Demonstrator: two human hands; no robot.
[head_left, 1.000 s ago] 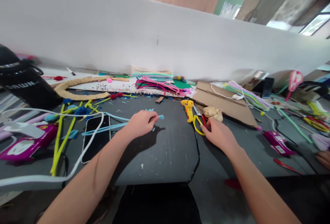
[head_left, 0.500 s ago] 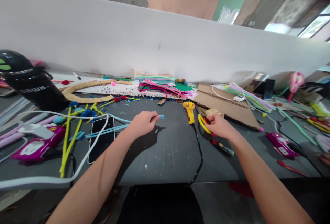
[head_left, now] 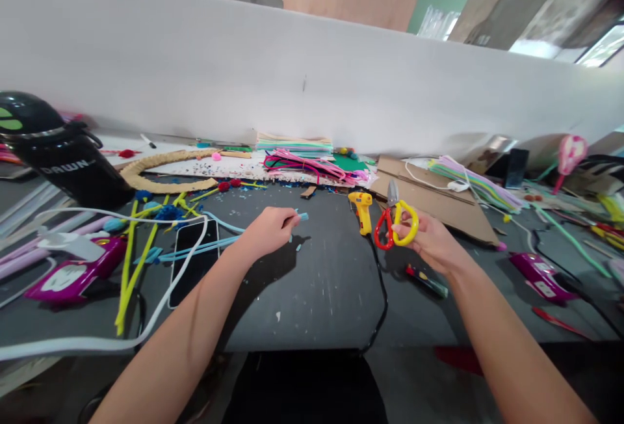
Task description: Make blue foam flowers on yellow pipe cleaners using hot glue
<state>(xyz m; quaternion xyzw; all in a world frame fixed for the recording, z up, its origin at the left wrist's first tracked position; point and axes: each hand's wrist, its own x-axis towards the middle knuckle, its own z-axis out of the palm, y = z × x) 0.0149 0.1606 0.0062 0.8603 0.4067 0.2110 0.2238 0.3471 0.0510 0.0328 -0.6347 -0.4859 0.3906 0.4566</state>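
My left hand (head_left: 273, 230) is closed around light blue pipe cleaners (head_left: 195, 248); their short ends poke out past my thumb and their long tails trail left over a phone. In my right hand (head_left: 429, 238) is a pair of scissors (head_left: 407, 224) with one red and one yellow handle, gripped by the yellow loop and lifted off the table, blades upward. Just left of the scissors lies a yellow glue gun (head_left: 361, 211) with a black cord. A dark-handled tool with a red end (head_left: 427, 281) rests below my right hand.
Yellow pipe cleaners (head_left: 127, 268), a black bottle (head_left: 63, 157), a white cable (head_left: 160, 317) and a phone (head_left: 182, 281) crowd the left. Cardboard (head_left: 439, 209) lies behind my right hand. Pink pipe cleaners (head_left: 312, 167) lie along the white partition (head_left: 302, 66). A purple device (head_left: 541, 276) sits right.
My right hand has picked the scissors up from the table and raised them, turning the blades upward. My left hand keeps its hold on the blue pipe cleaners, nearly unmoved.
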